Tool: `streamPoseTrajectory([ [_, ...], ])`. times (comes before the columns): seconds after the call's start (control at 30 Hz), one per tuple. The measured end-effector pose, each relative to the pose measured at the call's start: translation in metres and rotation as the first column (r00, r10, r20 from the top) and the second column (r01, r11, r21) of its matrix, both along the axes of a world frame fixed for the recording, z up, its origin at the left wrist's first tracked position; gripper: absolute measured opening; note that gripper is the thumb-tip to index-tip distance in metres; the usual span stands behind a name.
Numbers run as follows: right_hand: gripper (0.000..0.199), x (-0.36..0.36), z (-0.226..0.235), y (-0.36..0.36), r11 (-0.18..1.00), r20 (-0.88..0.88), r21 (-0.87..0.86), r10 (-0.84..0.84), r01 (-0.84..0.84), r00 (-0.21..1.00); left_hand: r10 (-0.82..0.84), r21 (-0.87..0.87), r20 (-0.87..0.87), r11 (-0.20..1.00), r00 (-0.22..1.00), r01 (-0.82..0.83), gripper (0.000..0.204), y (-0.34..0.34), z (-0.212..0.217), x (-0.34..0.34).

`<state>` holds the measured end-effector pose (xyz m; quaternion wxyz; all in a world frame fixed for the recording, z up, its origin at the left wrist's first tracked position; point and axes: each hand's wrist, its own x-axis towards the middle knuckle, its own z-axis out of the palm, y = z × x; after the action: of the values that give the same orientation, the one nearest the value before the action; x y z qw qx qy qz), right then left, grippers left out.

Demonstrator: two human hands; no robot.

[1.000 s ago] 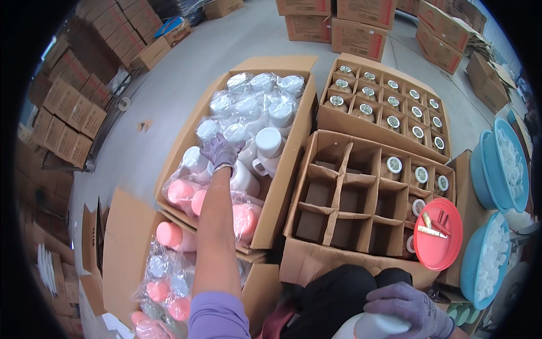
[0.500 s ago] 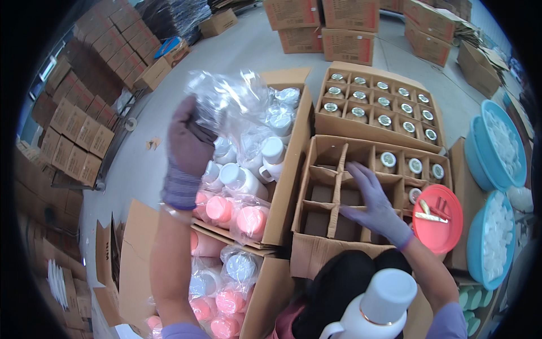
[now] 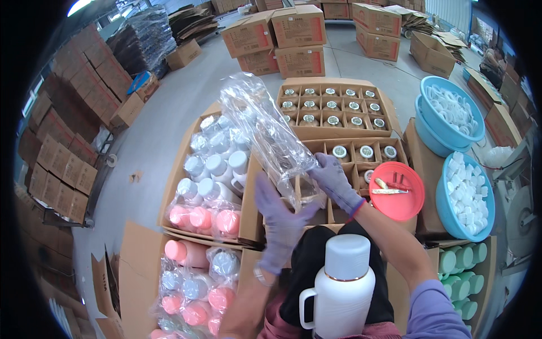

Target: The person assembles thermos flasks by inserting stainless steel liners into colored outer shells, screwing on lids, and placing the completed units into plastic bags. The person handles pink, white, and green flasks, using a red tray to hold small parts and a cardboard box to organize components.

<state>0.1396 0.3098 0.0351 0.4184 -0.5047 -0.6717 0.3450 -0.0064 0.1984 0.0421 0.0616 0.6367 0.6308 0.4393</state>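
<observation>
A clear plastic bag [image 3: 265, 121] hangs in front of me, stretched up and to the left. My right hand [image 3: 336, 181], in a grey-purple glove, is closed on its lower right end. My left hand [image 3: 279, 220], gloved too, is open below the bag with thumb and fingers spread; whether it touches the film is hard to tell. On my lap stands an upright white thermos jug [image 3: 344, 296] with a pale blue lid and a side handle. Just beyond both hands is a divided carton [image 3: 353, 142] with several silver-topped glass liners in its cells.
A second divided carton [image 3: 339, 133] lies behind. Cartons of bagged jugs [image 3: 217, 166] with blue and pink lids stand left. At right are a pink dish [image 3: 398, 210] with small tools, blue basins [image 3: 473, 226] of white parts, and green-lidded items [image 3: 464, 257]. Stacked boxes [image 3: 299, 28] stand far off.
The crumpled bag is now drawn out long and has come rightward. My right hand has left the carton cells and grips it. My left hand has let go, moving right and nearer.
</observation>
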Motion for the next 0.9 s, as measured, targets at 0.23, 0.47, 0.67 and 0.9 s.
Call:
streamPoseTrajectory([
  [0.23, 0.034, 0.128, -0.009, -0.105, 0.908, 0.502, 0.391, -0.349, 0.153, 0.791, -0.044, -0.032, 0.827, 0.992, 0.561, 0.125, 0.041, -0.036, -0.046, 0.009],
  [0.47, 0.022, 0.139, 0.004, -0.282, 0.894, 0.198, 0.435, 0.024, -0.109, 0.980, -0.259, -0.105, 0.294, 0.948, 0.920, 0.300, 0.040, -0.193, -0.007, 0.007],
  [0.67, 0.018, 0.178, -0.067, -0.421, 0.800, 0.480, 0.119, 0.472, -0.588, 0.740, -0.696, -0.390, 0.006, 0.660, 0.718, 0.643, 0.020, -0.327, -0.069, -0.047],
  [0.9, 0.021, 0.170, -0.038, -0.410, 0.676, 0.570, -0.180, 0.664, -0.715, 0.484, -0.015, -0.382, 0.843, 0.686, 0.538, 0.619, 0.054, -0.240, 0.023, -0.032],
])
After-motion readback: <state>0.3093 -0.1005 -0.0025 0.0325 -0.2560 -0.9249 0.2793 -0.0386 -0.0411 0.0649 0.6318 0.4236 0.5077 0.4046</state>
